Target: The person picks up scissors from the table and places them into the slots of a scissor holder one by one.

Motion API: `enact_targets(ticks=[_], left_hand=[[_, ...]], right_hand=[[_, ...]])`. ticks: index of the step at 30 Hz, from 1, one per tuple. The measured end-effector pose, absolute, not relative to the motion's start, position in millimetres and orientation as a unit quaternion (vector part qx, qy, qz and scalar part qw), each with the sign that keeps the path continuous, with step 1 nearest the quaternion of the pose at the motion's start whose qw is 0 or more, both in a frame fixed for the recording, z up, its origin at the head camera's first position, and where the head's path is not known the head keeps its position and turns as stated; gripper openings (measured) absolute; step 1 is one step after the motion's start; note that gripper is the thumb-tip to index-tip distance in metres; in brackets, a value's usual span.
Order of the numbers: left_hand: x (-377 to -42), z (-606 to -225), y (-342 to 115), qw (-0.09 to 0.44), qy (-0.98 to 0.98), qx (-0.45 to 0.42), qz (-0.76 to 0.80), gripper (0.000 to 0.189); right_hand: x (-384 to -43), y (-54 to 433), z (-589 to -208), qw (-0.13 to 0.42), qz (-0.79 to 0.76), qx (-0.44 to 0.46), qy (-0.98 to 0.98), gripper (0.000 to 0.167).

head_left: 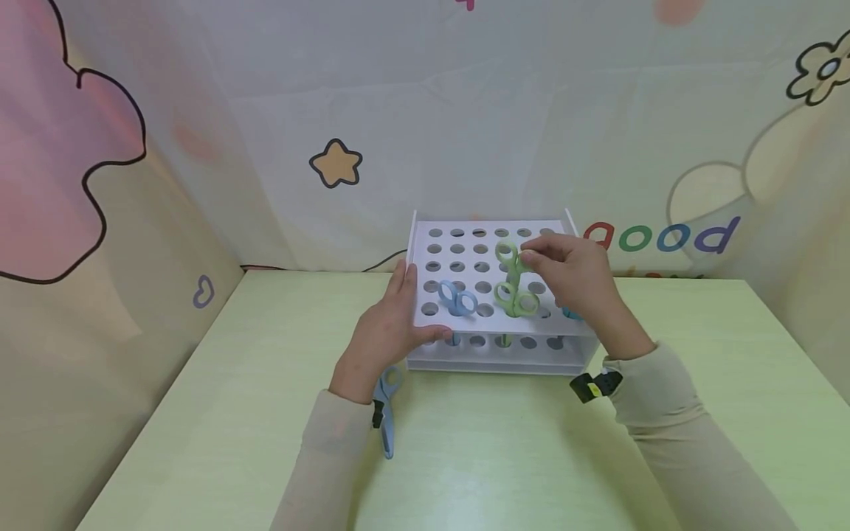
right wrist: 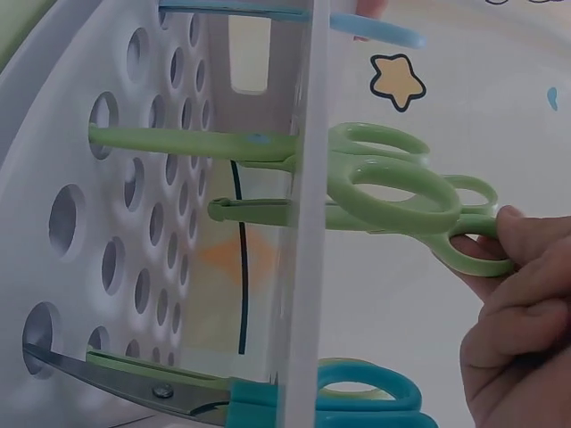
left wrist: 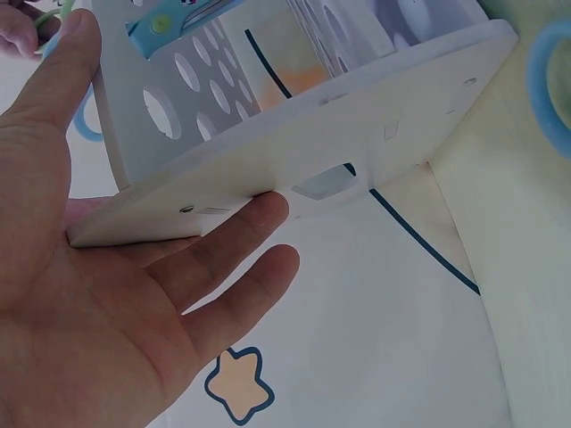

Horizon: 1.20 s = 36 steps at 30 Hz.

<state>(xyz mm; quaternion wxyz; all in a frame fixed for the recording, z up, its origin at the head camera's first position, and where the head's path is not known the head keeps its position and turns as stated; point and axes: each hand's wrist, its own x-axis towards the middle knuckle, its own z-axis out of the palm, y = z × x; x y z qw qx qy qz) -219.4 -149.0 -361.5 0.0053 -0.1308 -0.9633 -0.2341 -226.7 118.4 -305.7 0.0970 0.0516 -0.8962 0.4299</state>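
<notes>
A white two-tier rack (head_left: 491, 319) with rows of round holes stands before me. My left hand (head_left: 385, 332) holds its left side, thumb over the front edge and fingers along the side panel. My right hand (head_left: 574, 276) pinches a handle ring of green scissors (head_left: 507, 251). In the right wrist view, their tip passes through the upper shelf and hangs short of the lower one. Another pair of green scissors (right wrist: 397, 192) stands in the front row, reaching a hole in the lower shelf. Light blue scissors (head_left: 458, 300) and teal scissors (right wrist: 366, 388) also stand in the rack.
Blue-grey scissors (head_left: 387, 417) lie on the pale green table (head_left: 498, 442), beside my left wrist. Behind the rack hangs a printed cloth (head_left: 398, 96). A dark cord (head_left: 387, 260) runs along the table's back edge.
</notes>
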Motion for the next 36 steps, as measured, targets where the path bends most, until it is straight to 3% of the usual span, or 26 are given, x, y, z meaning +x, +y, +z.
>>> enact_targets(ticks=[12,24,36], left_hand=[[-221,-361,-148,0.007,-0.963,-0.134,-0.232,0.119],[-220,-362,-149,0.007,-0.962,-0.132,-0.238,0.118],[-221,-361,-149,0.003,-0.964,-0.131,-0.232,0.120]], right_hand=[[-226,115,-312,0.051,0.401,0.035,-0.914,0.028],[-227,113,-316,0.050,0.377,0.044,-0.924,0.027],[-229,114,-316,0.013,0.361,0.057,-0.931,0.025]])
